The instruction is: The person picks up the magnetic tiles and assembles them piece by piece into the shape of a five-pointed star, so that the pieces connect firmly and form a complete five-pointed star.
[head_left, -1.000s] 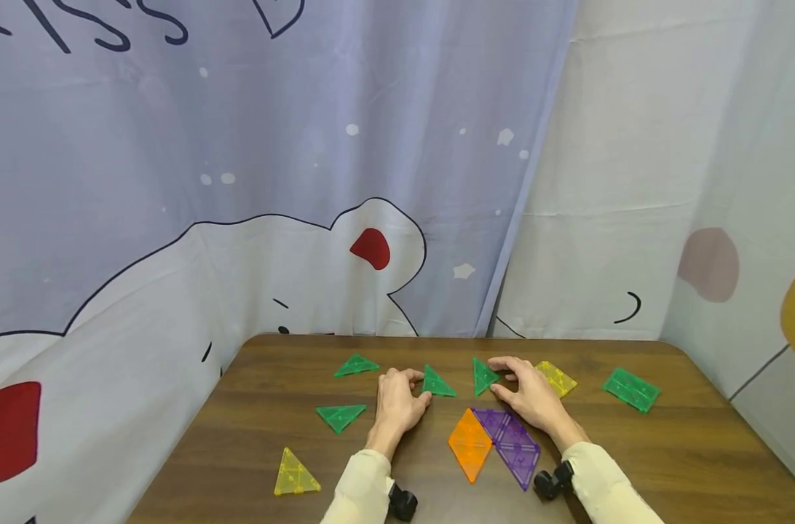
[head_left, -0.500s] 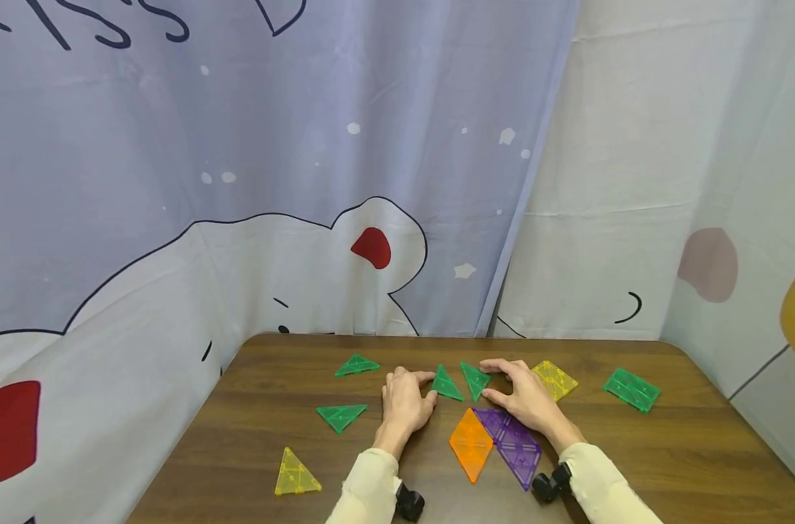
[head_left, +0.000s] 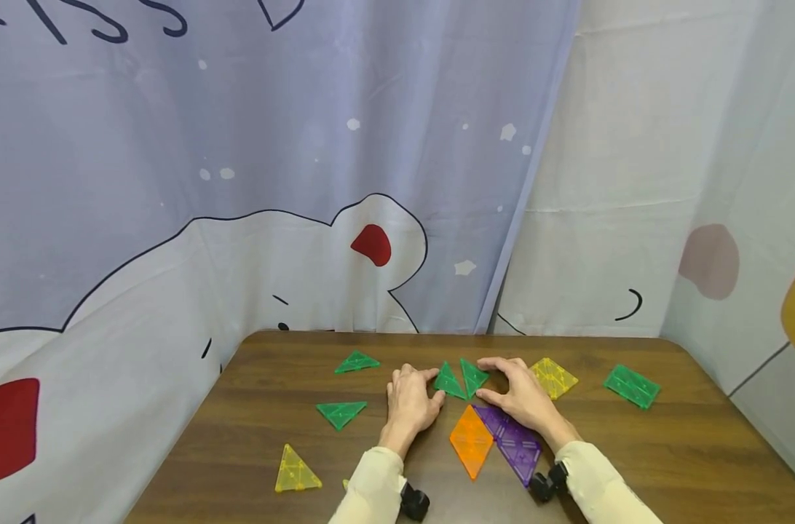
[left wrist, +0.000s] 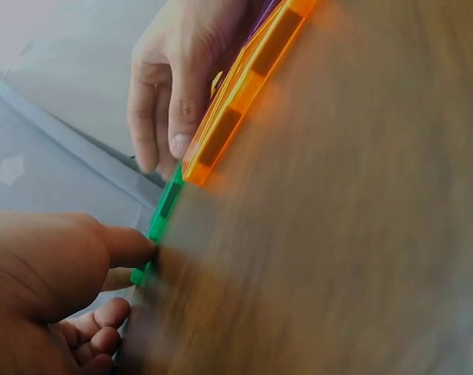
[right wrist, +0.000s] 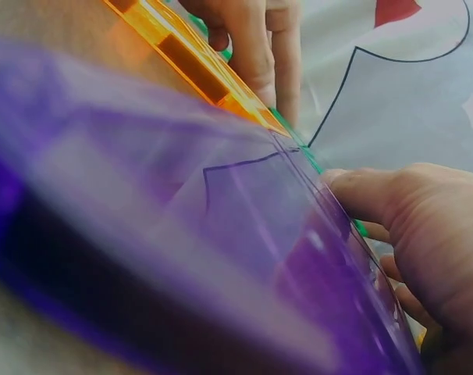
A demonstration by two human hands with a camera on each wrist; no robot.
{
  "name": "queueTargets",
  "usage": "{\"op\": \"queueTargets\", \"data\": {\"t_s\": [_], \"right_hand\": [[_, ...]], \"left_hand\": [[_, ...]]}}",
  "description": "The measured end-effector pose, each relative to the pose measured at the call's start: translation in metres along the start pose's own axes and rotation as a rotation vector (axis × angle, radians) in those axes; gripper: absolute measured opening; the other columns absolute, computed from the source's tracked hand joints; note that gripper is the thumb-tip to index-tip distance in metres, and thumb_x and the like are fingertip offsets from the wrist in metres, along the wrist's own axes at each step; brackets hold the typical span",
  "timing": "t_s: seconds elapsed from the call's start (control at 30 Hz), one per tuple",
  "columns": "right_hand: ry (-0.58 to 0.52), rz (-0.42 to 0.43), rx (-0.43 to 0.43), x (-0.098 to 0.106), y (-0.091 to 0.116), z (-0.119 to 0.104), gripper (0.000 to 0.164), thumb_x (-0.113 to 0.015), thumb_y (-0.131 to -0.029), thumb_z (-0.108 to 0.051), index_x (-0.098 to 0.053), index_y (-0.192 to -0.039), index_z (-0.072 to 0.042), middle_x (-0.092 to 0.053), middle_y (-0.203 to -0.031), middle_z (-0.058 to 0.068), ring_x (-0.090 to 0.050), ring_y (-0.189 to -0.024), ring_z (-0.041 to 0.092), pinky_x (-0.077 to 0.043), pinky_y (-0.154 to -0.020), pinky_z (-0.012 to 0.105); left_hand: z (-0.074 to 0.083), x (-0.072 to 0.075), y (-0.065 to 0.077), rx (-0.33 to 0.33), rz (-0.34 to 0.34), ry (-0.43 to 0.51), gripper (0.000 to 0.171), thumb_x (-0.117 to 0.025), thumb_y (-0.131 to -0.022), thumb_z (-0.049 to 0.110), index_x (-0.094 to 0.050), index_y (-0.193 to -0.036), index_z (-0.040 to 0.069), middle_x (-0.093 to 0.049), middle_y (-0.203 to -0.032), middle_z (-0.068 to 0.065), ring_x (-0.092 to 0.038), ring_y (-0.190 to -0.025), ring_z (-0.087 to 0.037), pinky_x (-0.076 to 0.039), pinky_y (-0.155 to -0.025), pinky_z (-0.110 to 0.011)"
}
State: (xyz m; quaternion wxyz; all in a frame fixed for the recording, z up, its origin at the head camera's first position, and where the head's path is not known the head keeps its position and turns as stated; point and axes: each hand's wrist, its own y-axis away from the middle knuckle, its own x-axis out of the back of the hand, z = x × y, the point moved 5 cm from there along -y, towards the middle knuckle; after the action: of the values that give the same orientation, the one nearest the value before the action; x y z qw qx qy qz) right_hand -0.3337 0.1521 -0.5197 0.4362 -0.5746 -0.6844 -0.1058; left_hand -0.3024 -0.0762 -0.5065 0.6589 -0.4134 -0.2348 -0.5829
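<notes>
Two translucent green triangular tiles lie flat near the table's middle, points close together at the bottom. My left hand (head_left: 412, 404) pinches the left green triangular tile (head_left: 447, 381) between thumb and index finger. Likewise, my right hand (head_left: 523, 393) pinches the right green triangular tile (head_left: 472, 378) at its outer side. Just below them lies an orange diamond tile (head_left: 472, 442), edge-on in the left wrist view. Purple tiles (head_left: 517, 445) adjoin its right side. In the right wrist view, a purple tile (right wrist: 221, 211) covers much of the foreground.
On the left lie two more green triangles, a far one (head_left: 356, 362) and a nearer one (head_left: 341, 413), plus a yellow triangle (head_left: 295, 470). Beyond my right hand are a yellow tile (head_left: 554, 378) and a green rectangular tile (head_left: 632, 386). A curtain (head_left: 306, 145) hangs behind the table (head_left: 240, 437).
The two green triangles have come closer together and turned. My left hand has shifted right with its tile, and my right hand slightly left. A bit of yellow now shows beside the left sleeve.
</notes>
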Motion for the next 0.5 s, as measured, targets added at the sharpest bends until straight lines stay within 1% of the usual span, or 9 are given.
{"op": "queueTargets", "data": {"t_s": [0.17,0.33,0.5], "right_hand": [[-0.005,-0.027,0.03,-0.0013,0.0008,-0.0032,0.053,-0.091,-0.097,-0.025,-0.073,-0.145,-0.017,-0.074,-0.14,-0.004,-0.061,-0.122,0.024,-0.051,-0.106,0.055],[0.007,-0.015,0.05,-0.0006,0.0006,-0.0044,0.054,-0.092,-0.096,-0.029,-0.073,-0.145,-0.015,-0.074,-0.14,-0.002,-0.061,-0.122,0.026,-0.051,-0.105,0.056],[0.016,-0.011,0.036,-0.0029,0.0005,-0.004,0.055,-0.093,-0.094,-0.033,-0.074,-0.143,-0.016,-0.075,-0.139,-0.002,-0.061,-0.123,0.027,-0.049,-0.107,0.058]], "left_hand": [[0.0037,-0.0024,0.0009,-0.002,0.001,-0.018,0.045,-0.09,-0.094,0.029,-0.081,-0.136,0.014,-0.068,-0.121,-0.011,-0.057,-0.109,-0.031,-0.046,-0.092,-0.046],[0.0049,-0.0017,0.0013,-0.01,0.029,-0.014,0.042,-0.091,-0.093,0.027,-0.082,-0.131,0.014,-0.069,-0.117,-0.01,-0.058,-0.109,-0.031,-0.047,-0.093,-0.047],[0.0042,-0.002,0.0024,-0.018,0.046,-0.007,0.039,-0.092,-0.092,0.027,-0.083,-0.127,0.013,-0.07,-0.114,-0.009,-0.058,-0.107,-0.03,-0.047,-0.093,-0.048]]}}
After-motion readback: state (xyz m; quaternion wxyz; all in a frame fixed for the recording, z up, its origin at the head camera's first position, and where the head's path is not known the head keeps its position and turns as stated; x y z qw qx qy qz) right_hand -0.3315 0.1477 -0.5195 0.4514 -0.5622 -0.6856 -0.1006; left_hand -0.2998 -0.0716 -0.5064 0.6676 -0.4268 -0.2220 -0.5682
